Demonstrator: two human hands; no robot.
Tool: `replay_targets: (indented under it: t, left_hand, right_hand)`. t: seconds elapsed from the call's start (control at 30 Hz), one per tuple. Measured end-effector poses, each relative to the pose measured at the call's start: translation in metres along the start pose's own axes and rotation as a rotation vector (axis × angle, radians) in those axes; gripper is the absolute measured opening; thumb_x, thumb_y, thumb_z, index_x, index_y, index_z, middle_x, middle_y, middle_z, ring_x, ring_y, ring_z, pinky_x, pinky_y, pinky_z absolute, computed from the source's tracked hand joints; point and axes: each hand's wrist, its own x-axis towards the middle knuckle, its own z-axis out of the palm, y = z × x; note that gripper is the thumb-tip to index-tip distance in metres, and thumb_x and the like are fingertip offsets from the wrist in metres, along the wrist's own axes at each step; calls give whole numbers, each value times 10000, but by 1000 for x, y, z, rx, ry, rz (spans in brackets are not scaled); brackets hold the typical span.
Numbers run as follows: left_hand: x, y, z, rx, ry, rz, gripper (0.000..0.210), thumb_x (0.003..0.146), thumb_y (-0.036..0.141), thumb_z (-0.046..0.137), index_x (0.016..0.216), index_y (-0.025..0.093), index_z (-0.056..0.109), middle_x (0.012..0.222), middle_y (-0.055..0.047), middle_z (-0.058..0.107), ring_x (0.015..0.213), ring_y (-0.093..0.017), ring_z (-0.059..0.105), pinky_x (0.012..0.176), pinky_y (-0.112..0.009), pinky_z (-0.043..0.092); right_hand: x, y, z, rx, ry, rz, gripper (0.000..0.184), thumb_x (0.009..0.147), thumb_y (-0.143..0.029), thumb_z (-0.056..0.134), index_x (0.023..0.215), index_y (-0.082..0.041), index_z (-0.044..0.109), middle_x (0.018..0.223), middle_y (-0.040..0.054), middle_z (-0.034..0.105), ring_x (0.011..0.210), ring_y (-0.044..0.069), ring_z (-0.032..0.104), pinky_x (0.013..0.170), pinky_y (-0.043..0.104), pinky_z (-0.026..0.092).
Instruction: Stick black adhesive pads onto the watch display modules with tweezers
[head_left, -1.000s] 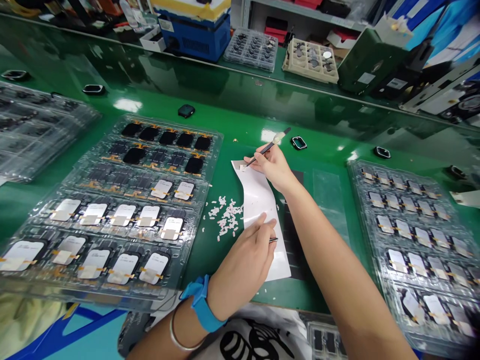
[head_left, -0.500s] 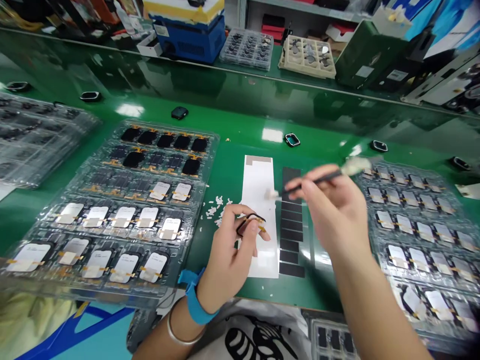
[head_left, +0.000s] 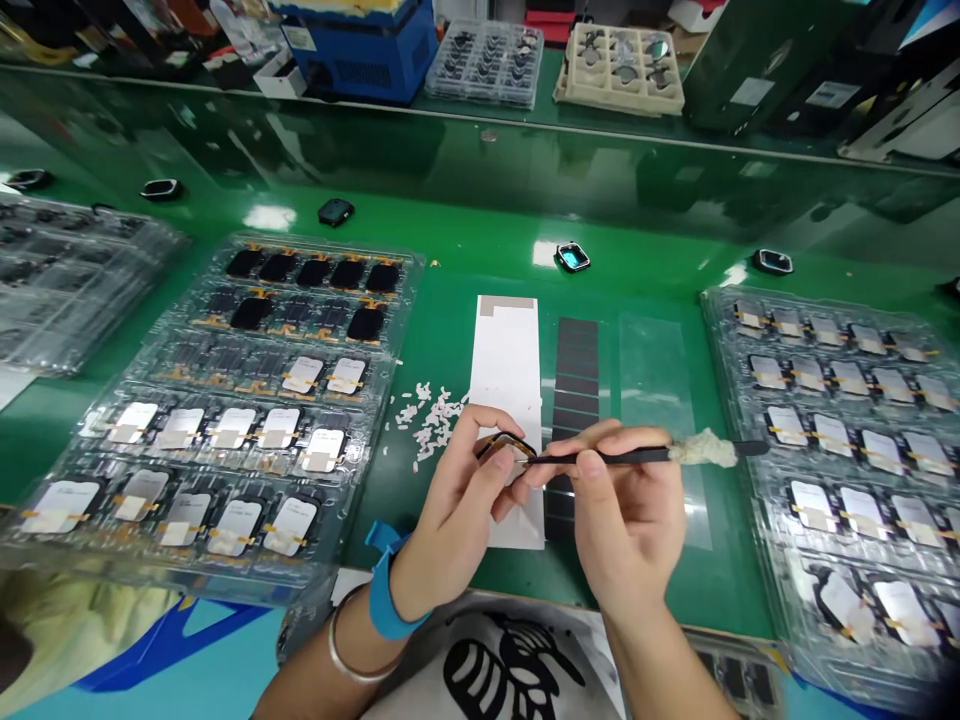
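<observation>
In the middle, my left hand point(head_left: 465, 505), wearing a blue wristband, is closed around a small watch screen point(head_left: 510, 446) with a dark rim; its fingers hide part of it. My right hand point(head_left: 630, 495) grips slim black tweezers point(head_left: 637, 455) with a pale wrapping point(head_left: 703, 449) near the back end. Their tip meets the watch screen, and the contact point is too small to make out. Below both hands lies a long white sheet point(head_left: 506, 370). Beside it runs a column of black rectangular pieces point(head_left: 576, 375), partly covered by my right hand.
Small white scraps point(head_left: 431, 425) are scattered left of the sheet. A clear tray point(head_left: 172, 350) of screens is at left, another clear tray point(head_left: 757, 475) at right. Several watch cases, one a silver-rimmed case point(head_left: 573, 257), line the back beneath a shelf point(head_left: 405, 108).
My right hand has come down and left, bringing the tweezers' tip from above the white sheet to the watch screen. My left hand still holds the screen. The view has shifted slightly.
</observation>
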Motion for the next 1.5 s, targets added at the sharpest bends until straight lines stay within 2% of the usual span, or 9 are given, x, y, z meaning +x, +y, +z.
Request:
replay_targets:
  t: [0.2,0.4,0.6,0.8,1.23,1.5]
  left_hand:
    - [1,-3,0,-16,13,14,181,992,407,523,962,229,514,611,51,462,545,-100,410,473,-168,300]
    - [3,-3,1,-54,22,-7,177,993,405,534,963,231,522,619,47,523,551,-88,462,472,-145,318]
    - [1,-2,1,-49,34,-18,183,990,407,542,956,229,526,623,41,544,563,-92,484,474,-142,329]
    - [2,-4,1,-62,5,2,145,1012,384,508,972,246,530,633,49,561,537,-77,435,473,-133,319]
    - [0,-2,2,-13,25,-2,171,1012,403,502,967,238,504,606,50,522,506,-73,414,446,-135,287]
    - [-3,-5,1,102,68,105,174,1015,389,507,959,227,479,639,60,482,576,-70,523,507,-134,390]
  right_hand:
    - [-1,1,-2,35,3,5,146,944,-144,543,974,-286,552,861,-7,627,695,137,709,595,299,624]
    - [-2,1,-1,22,37,15,146,934,-150,558,968,-292,560,860,2,602,842,170,724,634,318,640]
    - [-3,1,-2,-28,23,10,134,941,-181,547,978,-310,545,865,8,617,733,176,717,617,360,645]
    - [-3,1,-1,-24,41,6,123,940,-184,556,965,-304,550,864,8,603,824,182,710,616,352,644]
    - [-3,2,-3,18,24,24,135,939,-160,560,966,-291,563,878,12,608,843,171,713,638,337,643]
    - [-3,-1,-1,66,-11,43,150,955,-106,525,982,-252,545,887,-7,618,735,128,718,664,313,646]
